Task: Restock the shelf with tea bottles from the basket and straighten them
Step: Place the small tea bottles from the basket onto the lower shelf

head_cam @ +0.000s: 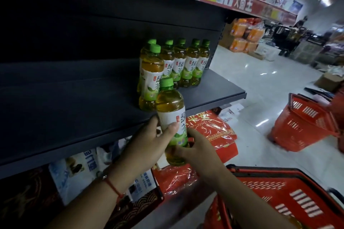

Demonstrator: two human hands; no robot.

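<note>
— So why both hands on one tea bottle [172, 117]?
— Probably to keep it upright, label outward, for the dark shelf [74, 117]. The left hand [149, 139] is wrapped round its middle; the right hand [197, 148] is clamped near its base.
— Where is it?
— Just off the shelf's near edge, beside the standing bottles [175, 63], above the red basket [283, 195].

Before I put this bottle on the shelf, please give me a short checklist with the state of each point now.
1. Grip: left hand and right hand both hold the bottle: ok.
2. Bottle upright, cap on top: ok.
3. Bare shelf left of the row: ok.
4. Front bottle stands close to the held one, may get bumped: not ok.
5. Row labels face front: ok.
6. Stock left in basket: cannot tell.
</note>
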